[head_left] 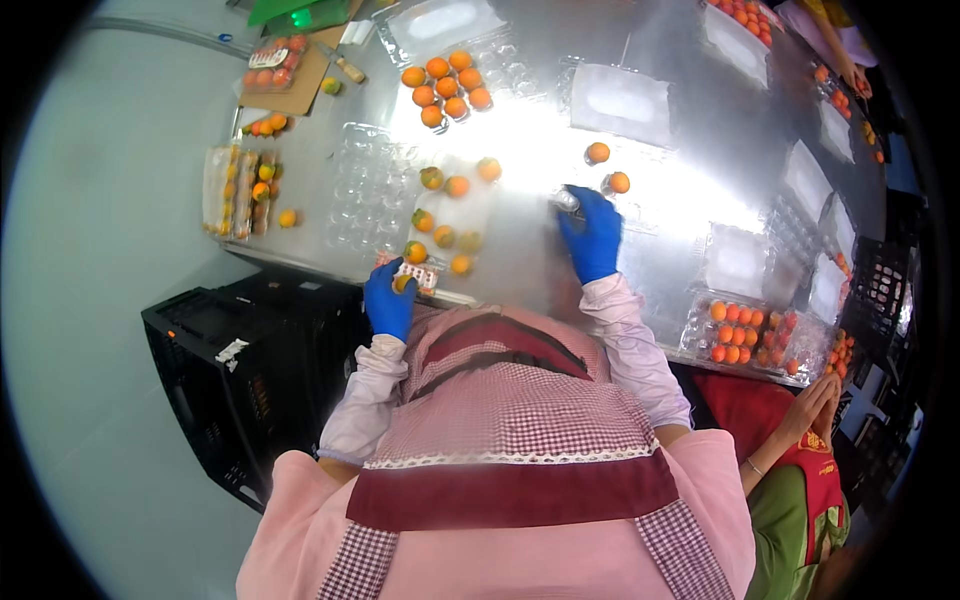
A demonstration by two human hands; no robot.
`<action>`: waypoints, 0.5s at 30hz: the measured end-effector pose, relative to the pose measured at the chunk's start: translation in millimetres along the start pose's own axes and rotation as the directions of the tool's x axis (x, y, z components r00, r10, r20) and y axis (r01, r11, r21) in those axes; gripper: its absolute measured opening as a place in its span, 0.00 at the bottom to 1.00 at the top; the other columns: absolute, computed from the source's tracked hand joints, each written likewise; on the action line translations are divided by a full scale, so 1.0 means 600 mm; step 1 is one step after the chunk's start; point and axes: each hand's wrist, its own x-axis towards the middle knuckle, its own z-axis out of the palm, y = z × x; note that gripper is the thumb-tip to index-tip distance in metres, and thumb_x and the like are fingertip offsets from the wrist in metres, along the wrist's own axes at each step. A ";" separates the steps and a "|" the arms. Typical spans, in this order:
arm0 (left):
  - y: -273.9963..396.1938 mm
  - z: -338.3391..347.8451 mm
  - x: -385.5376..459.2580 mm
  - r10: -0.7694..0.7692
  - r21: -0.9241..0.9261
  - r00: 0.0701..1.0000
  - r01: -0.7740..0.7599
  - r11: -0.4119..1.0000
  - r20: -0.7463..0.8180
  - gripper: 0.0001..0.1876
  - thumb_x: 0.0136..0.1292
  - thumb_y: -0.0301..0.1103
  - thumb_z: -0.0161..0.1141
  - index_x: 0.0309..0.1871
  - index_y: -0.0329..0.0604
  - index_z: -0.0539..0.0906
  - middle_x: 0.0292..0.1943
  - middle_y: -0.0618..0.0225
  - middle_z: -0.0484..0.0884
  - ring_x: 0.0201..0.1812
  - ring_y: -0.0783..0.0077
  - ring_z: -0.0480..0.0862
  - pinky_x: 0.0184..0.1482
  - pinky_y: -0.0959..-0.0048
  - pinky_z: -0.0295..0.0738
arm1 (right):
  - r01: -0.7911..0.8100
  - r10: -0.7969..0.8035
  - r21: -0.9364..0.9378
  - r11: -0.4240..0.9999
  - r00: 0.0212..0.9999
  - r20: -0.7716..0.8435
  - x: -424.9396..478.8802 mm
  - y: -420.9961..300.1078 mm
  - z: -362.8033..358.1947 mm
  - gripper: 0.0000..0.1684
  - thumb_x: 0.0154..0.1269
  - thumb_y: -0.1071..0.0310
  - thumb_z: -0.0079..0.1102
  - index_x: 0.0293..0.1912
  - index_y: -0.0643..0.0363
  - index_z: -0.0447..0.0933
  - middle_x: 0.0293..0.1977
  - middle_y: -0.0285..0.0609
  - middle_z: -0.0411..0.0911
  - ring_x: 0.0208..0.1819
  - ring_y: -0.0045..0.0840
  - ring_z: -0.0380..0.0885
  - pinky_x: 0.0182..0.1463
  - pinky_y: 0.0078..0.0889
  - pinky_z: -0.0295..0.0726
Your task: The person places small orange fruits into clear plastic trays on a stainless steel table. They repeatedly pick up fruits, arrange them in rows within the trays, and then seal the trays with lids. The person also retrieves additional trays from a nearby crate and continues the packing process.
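My left hand (389, 304), in a blue glove, is at the table's near edge with its fingers around a yellow-orange fruit (405, 283). A sheet of printed stickers (420, 278) lies partly under those fingers. My right hand (594, 234), also blue-gloved, reaches over the table with fingers curved by a clear plastic pocket (566, 200); whether it holds anything is hidden. Just beyond it, one orange fruit (598, 152) and another orange fruit (619, 182) sit in clear plastic. Between my hands lie several loose green-and-orange fruits (444, 236), some on a pale sheet.
A clear moulded tray (367, 187) lies left on the metal table (517, 270). Behind stand a filled tray (447, 88), a white-lined tray (621, 103) and a knife (347, 67). A black crate (247, 360) is below left. Another person's hands (821, 401) are at right, near packed fruit (737, 331).
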 end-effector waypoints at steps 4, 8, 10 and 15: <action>-0.009 -0.003 -0.024 0.003 0.194 0.999 0.004 0.981 -0.040 0.25 0.48 0.32 0.74 0.53 0.42 0.83 0.50 0.53 0.81 0.52 0.52 0.80 0.54 0.61 0.76 | 0.132 -0.169 0.143 0.981 0.943 0.288 -0.022 -0.077 0.071 0.25 0.55 0.65 0.67 0.54 0.52 0.78 0.45 0.45 0.81 0.45 0.38 0.79 0.50 0.42 0.76; -0.019 0.002 -0.026 0.000 0.121 1.000 -0.002 0.993 0.011 0.27 0.46 0.32 0.75 0.53 0.42 0.82 0.49 0.54 0.81 0.51 0.54 0.81 0.54 0.61 0.77 | 0.217 -0.190 0.000 0.976 0.857 0.478 -0.039 -0.128 0.132 0.24 0.53 0.59 0.68 0.50 0.51 0.76 0.43 0.40 0.78 0.44 0.36 0.78 0.48 0.42 0.74; -0.015 0.003 -0.031 0.033 0.119 0.999 -0.032 0.992 -0.003 0.27 0.47 0.32 0.74 0.53 0.40 0.82 0.47 0.54 0.82 0.48 0.52 0.81 0.52 0.61 0.77 | 0.252 -0.177 -0.081 0.964 0.841 0.511 -0.045 -0.137 0.148 0.22 0.52 0.54 0.68 0.45 0.51 0.75 0.40 0.38 0.75 0.42 0.33 0.76 0.46 0.41 0.71; -0.022 0.006 -0.038 -0.037 0.055 0.999 0.038 0.998 -0.029 0.28 0.46 0.30 0.75 0.54 0.42 0.81 0.48 0.56 0.82 0.47 0.55 0.83 0.51 0.62 0.78 | 0.326 -0.244 -0.097 0.940 0.847 0.473 -0.031 -0.149 0.175 0.22 0.52 0.53 0.68 0.44 0.52 0.76 0.39 0.38 0.76 0.44 0.33 0.75 0.46 0.40 0.70</action>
